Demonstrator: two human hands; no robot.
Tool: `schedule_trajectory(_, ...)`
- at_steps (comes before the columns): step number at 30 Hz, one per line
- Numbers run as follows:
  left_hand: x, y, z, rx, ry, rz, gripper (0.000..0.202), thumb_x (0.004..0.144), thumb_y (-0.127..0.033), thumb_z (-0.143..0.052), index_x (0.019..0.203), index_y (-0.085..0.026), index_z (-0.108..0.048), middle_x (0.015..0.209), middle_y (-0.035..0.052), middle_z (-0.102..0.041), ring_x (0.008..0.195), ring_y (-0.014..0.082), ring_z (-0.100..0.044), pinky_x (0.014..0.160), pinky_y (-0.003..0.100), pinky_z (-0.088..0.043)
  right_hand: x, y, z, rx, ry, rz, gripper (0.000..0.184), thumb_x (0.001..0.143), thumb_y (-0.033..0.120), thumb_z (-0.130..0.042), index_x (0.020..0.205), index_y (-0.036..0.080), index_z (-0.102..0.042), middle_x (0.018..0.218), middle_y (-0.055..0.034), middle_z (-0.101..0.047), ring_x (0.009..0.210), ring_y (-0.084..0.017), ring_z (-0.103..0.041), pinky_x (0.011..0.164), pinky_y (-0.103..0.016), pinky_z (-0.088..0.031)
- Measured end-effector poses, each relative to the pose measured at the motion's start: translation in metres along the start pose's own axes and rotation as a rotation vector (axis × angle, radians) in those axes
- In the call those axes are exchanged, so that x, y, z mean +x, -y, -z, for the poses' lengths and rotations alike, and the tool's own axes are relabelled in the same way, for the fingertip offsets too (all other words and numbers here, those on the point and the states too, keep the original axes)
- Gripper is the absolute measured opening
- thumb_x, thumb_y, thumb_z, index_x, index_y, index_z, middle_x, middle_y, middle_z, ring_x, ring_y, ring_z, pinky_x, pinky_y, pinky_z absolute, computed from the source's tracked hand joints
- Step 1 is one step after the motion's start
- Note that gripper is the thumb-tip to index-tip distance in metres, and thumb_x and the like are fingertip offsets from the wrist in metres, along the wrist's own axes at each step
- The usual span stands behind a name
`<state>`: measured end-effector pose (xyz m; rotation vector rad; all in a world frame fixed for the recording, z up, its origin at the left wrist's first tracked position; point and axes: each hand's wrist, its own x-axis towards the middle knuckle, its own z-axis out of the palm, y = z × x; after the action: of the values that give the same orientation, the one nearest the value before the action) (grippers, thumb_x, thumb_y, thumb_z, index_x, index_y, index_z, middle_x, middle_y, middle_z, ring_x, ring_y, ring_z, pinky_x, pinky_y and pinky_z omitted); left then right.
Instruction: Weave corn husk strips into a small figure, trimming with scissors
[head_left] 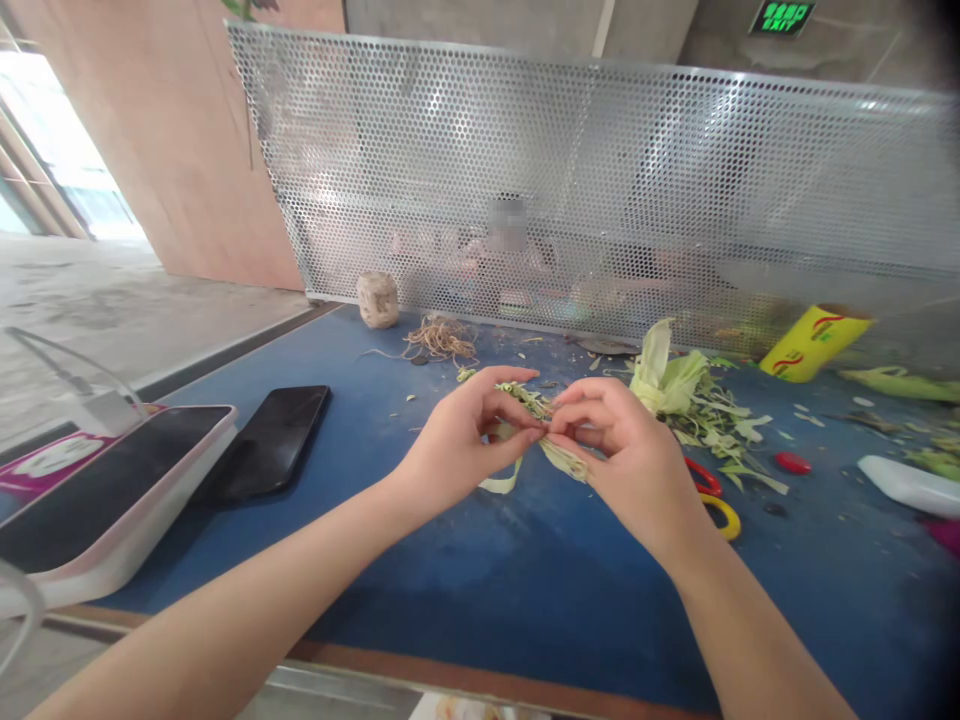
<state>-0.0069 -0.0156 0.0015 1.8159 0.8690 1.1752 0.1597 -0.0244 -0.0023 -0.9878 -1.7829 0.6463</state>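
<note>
My left hand (457, 430) and my right hand (637, 455) meet over the middle of the blue table. Their thumbs and fingertips pinch together on a pale green corn husk strip (566, 462). One loose end of husk (504, 484) curls below my left fingers, and shredded green bits show between the hands. The exact pinch point is partly covered by the fingers. Beside my right wrist lie scissors with red and yellow handles (726, 518), their blades hidden. Behind that hand rests a heap of husk leaves and shreds (675, 385).
A black phone (270, 440) and a white-cased device (112, 490) with a cable are at left. A tan bundle of fibres (442, 340) and a pale block (378, 300) lie at the back, before a perforated metal screen (465, 130). A yellow tube (814, 342) stands right.
</note>
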Motion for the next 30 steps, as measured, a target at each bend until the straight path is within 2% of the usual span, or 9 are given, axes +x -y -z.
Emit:
schedule_trajectory(5,-0.0070,-0.0006,-0.0020,0.363,-0.124,-0.296,0.041,0.073,-0.008,-0.055,0.112,-0.020,-0.048,0.077,-0.0017,-0.064,0.074,0.0104,-0.061,0.070,0.022,-0.048,0.0012,0.0000,-0.0017,0.127,-0.040,-0.065,0.024,0.071,0.017,-0.061,0.089,0.022,-0.046,0.075,0.0001,-0.061,0.070,-0.013,-0.061,0.069,-0.027,-0.051)
schedule_trajectory(10,-0.0092,-0.0028,-0.0024,0.492,-0.140,-0.387,0.035,0.078,-0.013,-0.053,0.112,-0.020,-0.048,0.081,0.0001,-0.068,0.080,0.0127,-0.063,0.077,0.025,-0.049,0.0019,0.0000,-0.0036,0.200,-0.042,-0.085,0.021,0.071,0.018,-0.061,0.087,0.021,-0.048,0.074,-0.0002,-0.062,0.071,-0.013,-0.062,0.070,-0.026,-0.052)
schedule_trajectory(14,-0.0101,-0.0021,-0.0051,0.546,-0.168,-0.505,0.032,0.080,-0.013,-0.052,0.110,-0.022,-0.049,0.091,0.0014,-0.069,0.086,0.0143,-0.063,0.082,0.029,-0.048,0.0004,0.0027,-0.0053,0.203,-0.123,-0.026,0.022,0.071,0.018,-0.061,0.088,0.023,-0.048,0.074,0.0006,-0.061,0.072,-0.013,-0.062,0.069,-0.026,-0.052)
schedule_trajectory(16,-0.0101,-0.0005,-0.0066,0.482,-0.169,-0.474,0.038,0.081,-0.013,-0.051,0.118,-0.022,-0.045,0.099,0.0038,-0.067,0.085,0.0144,-0.063,0.078,0.028,-0.050,-0.0011,0.0048,-0.0055,0.176,-0.178,0.010,0.025,0.070,0.017,-0.061,0.090,0.024,-0.048,0.076,0.0008,-0.061,0.074,-0.014,-0.061,0.070,-0.027,-0.052)
schedule_trajectory(18,-0.0095,0.0011,-0.0075,0.349,-0.167,-0.378,0.046,0.082,-0.014,-0.050,0.126,-0.021,-0.037,0.105,0.0065,-0.065,0.085,0.0146,-0.063,0.076,0.027,-0.051,-0.0028,0.0070,-0.0053,0.134,-0.211,0.037,0.028,0.070,0.014,-0.060,0.092,0.025,-0.047,0.079,0.0009,-0.061,0.074,-0.013,-0.061,0.070,-0.026,-0.051)
schedule_trajectory(22,-0.0073,0.0033,-0.0068,0.160,-0.144,-0.239,0.054,0.081,-0.016,-0.052,0.131,-0.019,-0.033,0.102,0.0081,-0.066,0.084,0.0160,-0.064,0.077,0.029,-0.052,-0.0050,0.0093,-0.0049,0.053,-0.189,0.058,0.031,0.069,0.010,-0.056,0.094,0.026,-0.046,0.083,0.0009,-0.061,0.073,-0.013,-0.062,0.068,-0.025,-0.051)
schedule_trajectory(25,-0.0077,0.0028,-0.0051,0.171,-0.117,-0.238,0.057,0.081,-0.016,-0.053,0.133,-0.021,-0.031,0.096,0.0064,-0.068,0.081,0.0162,-0.065,0.074,0.028,-0.053,-0.0044,0.0085,-0.0046,0.015,-0.167,0.055,0.030,0.070,0.011,-0.055,0.094,0.025,-0.046,0.079,0.0014,-0.061,0.072,-0.013,-0.062,0.064,-0.024,-0.051)
schedule_trajectory(30,-0.0108,-0.0014,-0.0029,0.276,-0.153,-0.274,0.054,0.081,-0.017,-0.053,0.131,-0.021,-0.033,0.088,0.0042,-0.070,0.080,0.0168,-0.066,0.068,0.025,-0.054,-0.0018,0.0069,-0.0030,0.003,-0.130,0.045,0.025,0.072,0.014,-0.056,0.092,0.024,-0.048,0.076,0.0008,-0.061,0.073,-0.013,-0.062,0.061,-0.023,-0.050)
